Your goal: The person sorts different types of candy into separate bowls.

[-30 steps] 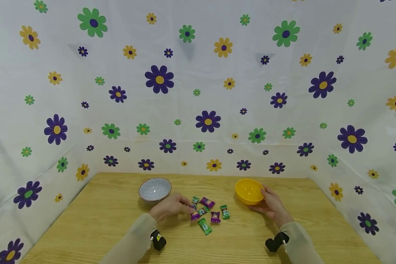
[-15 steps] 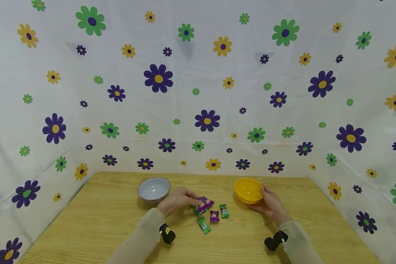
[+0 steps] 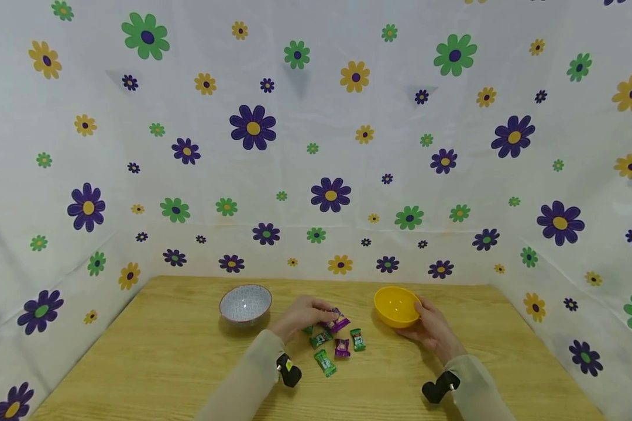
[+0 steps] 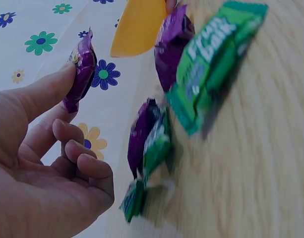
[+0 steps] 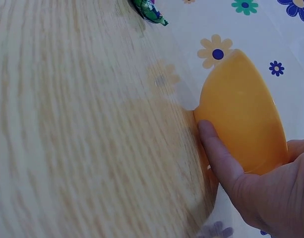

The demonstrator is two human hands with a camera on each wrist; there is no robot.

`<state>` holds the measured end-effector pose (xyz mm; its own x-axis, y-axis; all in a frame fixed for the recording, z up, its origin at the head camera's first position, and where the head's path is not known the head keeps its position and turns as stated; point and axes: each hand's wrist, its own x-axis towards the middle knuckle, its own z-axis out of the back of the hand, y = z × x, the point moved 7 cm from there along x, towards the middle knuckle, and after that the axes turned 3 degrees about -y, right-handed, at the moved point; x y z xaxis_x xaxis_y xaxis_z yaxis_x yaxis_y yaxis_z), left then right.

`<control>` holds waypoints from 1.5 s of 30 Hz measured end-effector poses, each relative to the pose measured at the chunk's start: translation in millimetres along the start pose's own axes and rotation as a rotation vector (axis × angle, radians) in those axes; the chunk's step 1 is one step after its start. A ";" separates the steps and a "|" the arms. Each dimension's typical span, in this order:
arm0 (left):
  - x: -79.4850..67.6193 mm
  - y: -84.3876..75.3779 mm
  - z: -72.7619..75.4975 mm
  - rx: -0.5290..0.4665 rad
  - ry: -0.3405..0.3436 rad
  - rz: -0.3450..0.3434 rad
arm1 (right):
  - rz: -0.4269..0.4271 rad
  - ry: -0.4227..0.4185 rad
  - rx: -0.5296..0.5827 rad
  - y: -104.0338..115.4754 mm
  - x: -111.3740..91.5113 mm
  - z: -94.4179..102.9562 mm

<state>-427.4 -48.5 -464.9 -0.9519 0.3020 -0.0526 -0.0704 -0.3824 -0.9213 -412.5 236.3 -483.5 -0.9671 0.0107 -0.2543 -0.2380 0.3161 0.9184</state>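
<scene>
My left hand (image 3: 306,314) pinches a purple wrapped candy (image 4: 83,69) between thumb and forefinger, its other fingers curled below. The candy is raised above the table in the left wrist view. Beneath and beside that hand lie green wrapped candies (image 3: 325,362) and other purple ones (image 3: 342,348). One green candy is partly hidden by the hand. At the right, my right hand (image 3: 430,330) holds a yellow bowl (image 3: 396,305) by its side, one finger low near the base (image 5: 211,129). The bowl leans slightly, and no candy shows inside it.
A grey-patterned bowl with a red rim (image 3: 246,304) stands left of the left hand. The wooden table (image 3: 137,362) is enclosed by a white flowered cloth (image 3: 295,152) at the back and sides. Black wrist cameras (image 3: 288,371) sit on both wrists.
My left hand has moved right and slightly away from me across the candy pile, picking up a purple candy and carrying it toward the yellow bowl. The right hand and both bowls have stayed put.
</scene>
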 end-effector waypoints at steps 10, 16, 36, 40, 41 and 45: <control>12.0 -17.6 -26.4 -0.120 -0.098 0.046 | 0.006 0.020 0.005 -0.7 -0.2 -1.2; 17.2 -30.6 -47.3 -0.176 -0.180 0.095 | -0.001 0.002 0.001 -0.7 -0.8 -0.5; 21.5 -54.2 -101.0 -0.339 -0.412 0.186 | 0.010 0.015 -0.016 -0.3 -1.0 -3.1; 19.0 -55.0 -97.7 -0.324 -0.411 0.179 | 0.012 0.017 -0.019 0.0 -0.6 -5.4; 18.3 -55.2 -96.5 -0.323 -0.406 0.173 | 0.013 0.018 -0.020 0.0 -0.6 -5.6; 15.4 -54.4 -89.2 -0.304 -0.380 0.135 | 0.004 0.017 -0.009 -0.6 -1.8 -5.3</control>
<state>-411.6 54.8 -449.9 -0.9918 -0.0933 -0.0869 0.0968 -0.1073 -0.9895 -411.1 231.1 -482.0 -0.9694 -0.0045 -0.2455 -0.2349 0.3078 0.9220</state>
